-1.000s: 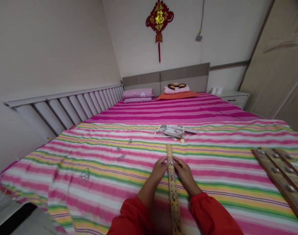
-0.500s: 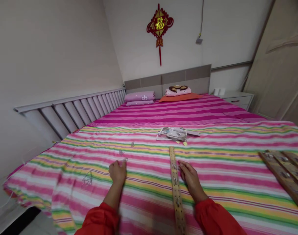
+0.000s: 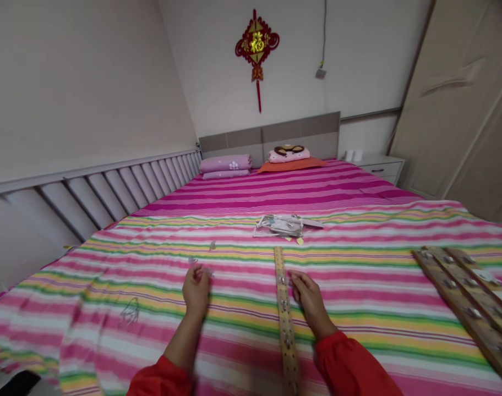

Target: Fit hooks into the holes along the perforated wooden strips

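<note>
My left hand [image 3: 196, 291] is closed over the striped sheet, with a small clear plastic piece [image 3: 209, 272] at its fingertips. Two similar see-through pieces [image 3: 212, 245] lie just beyond it. A narrow wooden strip [image 3: 280, 261] with rows of holes lies lengthwise on the bed, and several shiny metal clips [image 3: 284, 305] sit along it. At the strip's right edge my right hand [image 3: 311, 300] is closed in a pinch, thumb and forefinger beside the upper clip. What it pinches is too small to make out.
Clear plastic packets [image 3: 282, 225] lie beyond the strip, with small yellow scraps [image 3: 299, 241] near them. On the right are several brown wooden strips [image 3: 453, 291] with metal parts. A thin wire tangle [image 3: 130, 312] lies on the left. Folded bedding [image 3: 226, 165] rests by the headboard [image 3: 300, 132].
The view has turned slightly right, so the scene sits further left. My left hand has shifted a little right over the sheet with the clear piece. My right hand stays beside the strip.
</note>
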### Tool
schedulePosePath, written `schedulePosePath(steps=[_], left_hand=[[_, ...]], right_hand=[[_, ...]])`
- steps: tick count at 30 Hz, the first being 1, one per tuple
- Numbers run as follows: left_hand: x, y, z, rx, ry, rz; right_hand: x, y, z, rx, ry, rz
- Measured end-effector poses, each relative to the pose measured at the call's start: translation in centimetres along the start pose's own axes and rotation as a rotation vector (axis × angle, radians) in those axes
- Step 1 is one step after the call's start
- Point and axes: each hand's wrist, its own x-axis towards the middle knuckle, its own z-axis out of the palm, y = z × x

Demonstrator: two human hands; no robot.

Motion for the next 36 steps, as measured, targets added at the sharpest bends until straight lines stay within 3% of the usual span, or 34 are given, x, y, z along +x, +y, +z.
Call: schedulePosePath(steps=[2,6,10,14,18,27,31,36], left_hand=[[-0.9,2.4,1.5,-0.197,-0.106,0.001],[-3.8,7.2,4.8,-0.387,-0.462,-0.12],[-6.7,9.1,8.1,-0.462,-0.653,-0.232],[-8.5,8.8,10.8,-0.471,-0.692,-0.279],[-9.1,8.5,12.1,-0.473,-0.692,-0.291],[-9.2,8.5,12.3,-0.493,-0.726,-0.286],[-8.9,8.2,12.2,-0.486,-0.713,-0.311],[-8.7,7.4,12.2,-0.439,-0.728,-0.235]], right_hand=[[0.1,-0.1,0.0,0.004,-0.002,-0.004],[0.0,-0.4,0.0,0.011,-0.028,0.007],[-0.2,-0.9,0.1,0.008,-0.059,0.027],[-0.4,-1.2,0.2,0.028,-0.083,0.039],[-0.4,-1.2,0.2,0.042,-0.107,0.036],[-0.4,-1.3,0.2,0.073,-0.113,0.063],[-0.2,-1.3,0.2,0.107,-0.055,0.076],[0.5,-1.3,0.6,0.097,0.014,0.056]])
